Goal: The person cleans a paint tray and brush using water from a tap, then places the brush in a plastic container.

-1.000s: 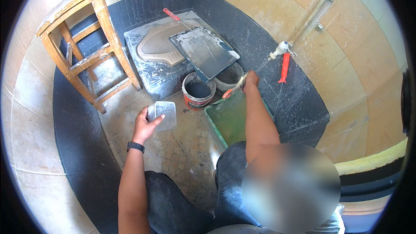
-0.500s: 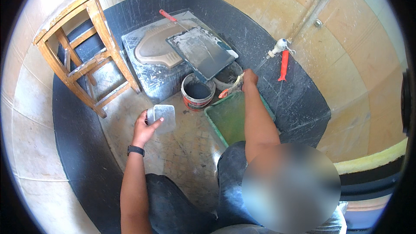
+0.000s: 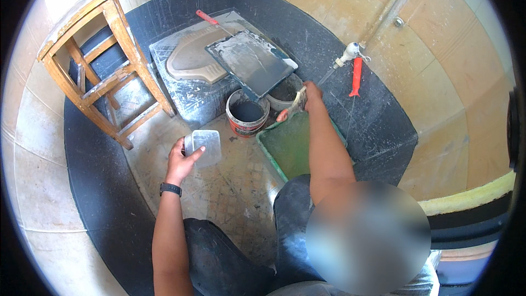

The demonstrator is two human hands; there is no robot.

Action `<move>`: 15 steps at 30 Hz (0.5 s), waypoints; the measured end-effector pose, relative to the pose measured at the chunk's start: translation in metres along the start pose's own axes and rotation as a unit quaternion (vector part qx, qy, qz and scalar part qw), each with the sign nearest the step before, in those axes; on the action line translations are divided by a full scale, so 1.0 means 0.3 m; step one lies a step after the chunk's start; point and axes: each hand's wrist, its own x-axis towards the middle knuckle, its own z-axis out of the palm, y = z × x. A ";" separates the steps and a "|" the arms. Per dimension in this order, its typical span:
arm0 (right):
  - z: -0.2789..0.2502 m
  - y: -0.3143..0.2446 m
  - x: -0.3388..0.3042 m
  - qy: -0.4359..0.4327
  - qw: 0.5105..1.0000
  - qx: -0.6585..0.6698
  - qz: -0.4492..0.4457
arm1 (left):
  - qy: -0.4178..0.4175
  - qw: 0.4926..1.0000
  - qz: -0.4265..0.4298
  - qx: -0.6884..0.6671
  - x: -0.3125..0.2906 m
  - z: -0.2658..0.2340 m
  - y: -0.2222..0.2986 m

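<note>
My left hand (image 3: 179, 160), with a black watch at the wrist, grips a clear plastic box (image 3: 207, 148) above the floor. My right hand (image 3: 313, 97) is stretched forward, closed on a pale, brush-like tool (image 3: 299, 103) with an orange end that points down to the left. That tool is over the far edge of a green tray (image 3: 269, 157) holding murky greenish water. Close by on the left stands a bucket (image 3: 247, 129) with dark liquid in it, and a second bucket (image 3: 286, 98) is partly hidden behind.
A tap (image 3: 348, 55) juts from the right wall, with a red object (image 3: 356, 77) hanging beside it. A dark tray (image 3: 253, 66) leans across the bucket rims and a raised squat toilet (image 3: 186, 57), where a red-handled tool (image 3: 207, 17) lies. A wooden stool (image 3: 115, 79) stands tilted at left.
The scene has shifted slightly up and left in the view. My right hand and its tool have moved and turned a little; my left hand still holds the box in about the same place.
</note>
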 end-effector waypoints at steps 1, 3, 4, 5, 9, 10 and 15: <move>-0.006 0.020 0.013 -0.002 1.000 0.000 0.001 | -0.001 1.000 0.000 0.000 -0.004 -0.003 0.003; -0.043 0.036 0.038 0.074 0.996 -0.002 -0.044 | -0.004 1.000 0.003 -0.004 -0.004 0.005 0.007; -0.057 0.032 0.056 0.075 0.996 -0.002 -0.045 | 0.001 1.000 0.004 -0.008 -0.004 0.008 0.003; -0.051 0.007 0.005 0.073 0.997 0.021 -0.022 | 0.007 1.000 0.004 -0.008 -0.008 -0.001 0.001; -0.068 -0.022 0.115 0.094 0.992 0.083 -0.011 | 0.001 1.000 0.013 -0.019 0.000 0.037 0.014; -0.081 -0.021 0.116 0.097 0.992 0.083 -0.012 | -0.002 1.000 0.008 -0.023 0.003 0.040 0.010; -0.040 -0.022 -0.112 -0.153 0.968 0.075 0.183 | 0.011 1.000 0.004 -0.002 -0.013 -0.035 -0.023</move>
